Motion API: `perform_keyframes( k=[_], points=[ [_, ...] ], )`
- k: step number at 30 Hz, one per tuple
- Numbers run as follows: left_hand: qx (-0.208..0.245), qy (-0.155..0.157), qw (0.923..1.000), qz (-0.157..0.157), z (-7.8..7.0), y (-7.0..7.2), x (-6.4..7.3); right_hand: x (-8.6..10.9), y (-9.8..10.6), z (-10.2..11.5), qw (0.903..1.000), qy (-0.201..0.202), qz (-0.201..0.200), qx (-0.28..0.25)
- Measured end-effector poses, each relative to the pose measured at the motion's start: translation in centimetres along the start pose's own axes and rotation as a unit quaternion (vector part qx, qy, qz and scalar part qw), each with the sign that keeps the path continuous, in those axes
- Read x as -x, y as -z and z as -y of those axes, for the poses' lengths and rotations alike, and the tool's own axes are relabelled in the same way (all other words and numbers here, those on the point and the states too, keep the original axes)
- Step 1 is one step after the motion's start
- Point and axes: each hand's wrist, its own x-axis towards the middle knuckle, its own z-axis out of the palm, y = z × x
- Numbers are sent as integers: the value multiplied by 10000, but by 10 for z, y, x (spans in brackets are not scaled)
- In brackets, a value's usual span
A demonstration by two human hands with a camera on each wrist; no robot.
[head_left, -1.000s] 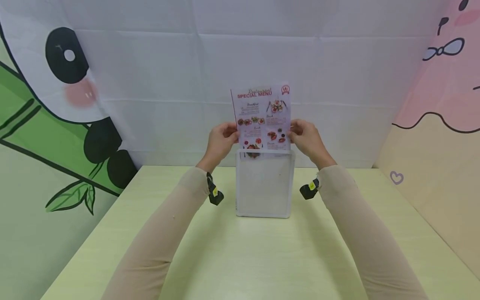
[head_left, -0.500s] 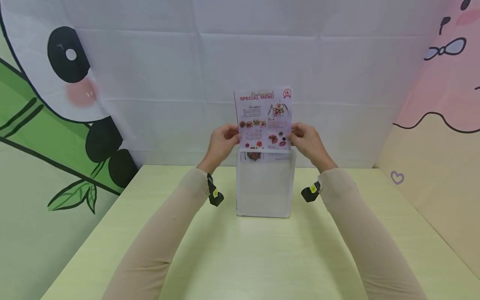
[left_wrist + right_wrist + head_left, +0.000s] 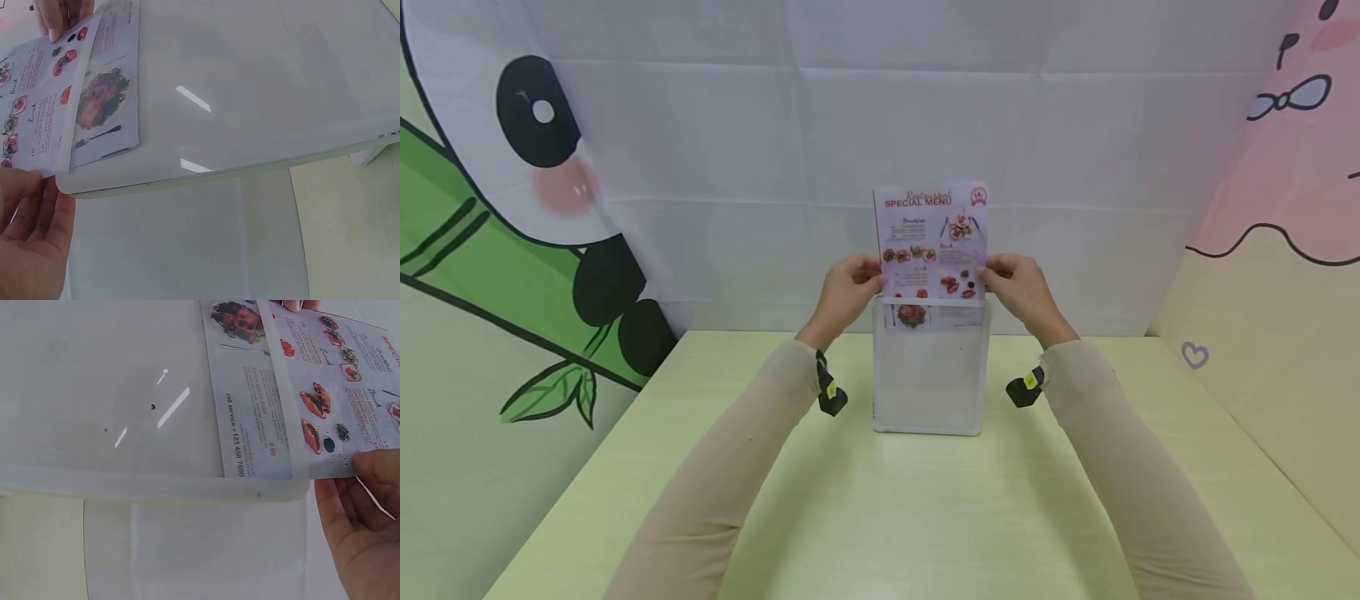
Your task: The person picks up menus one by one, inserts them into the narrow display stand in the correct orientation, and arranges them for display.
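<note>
A printed restaurant menu sheet (image 3: 931,242) stands upright, its lower part inside a clear, white-rimmed display stand (image 3: 928,383) on the table. My left hand (image 3: 848,293) pinches the sheet's left edge just above the stand's top rim. On the opposite edge, my right hand (image 3: 1021,292) pinches the sheet at about the same height. Through the clear front in the left wrist view, the bottom strip of the menu (image 3: 106,94) shows a plate of food and a fork. Printed contact text on that strip (image 3: 247,412) shows in the right wrist view.
The pale yellow table (image 3: 880,517) reaches back to a white cloth backdrop (image 3: 917,117). Cartoon-printed panels flank it, a green one (image 3: 497,250) at left and a pink-and-cream one (image 3: 1270,317) at right. Small black wrist cameras (image 3: 832,396) hang beside the stand.
The menu sheet has slid lower, with more of its bottom now behind the stand's clear front. Both hands have come down slightly with it, keeping their pinch. The stand has stayed in place.
</note>
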Motion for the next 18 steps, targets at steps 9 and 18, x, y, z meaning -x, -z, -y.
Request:
perform_keyframes(
  k=[9,18],
  points=[
    [-70,74,9999,82,2,0,1,1,0,-8,10000,-61,16,66],
    [-138,32,9998,116,3,-1,3,3,-1,-11,9998,176,72,-94]
  ],
)
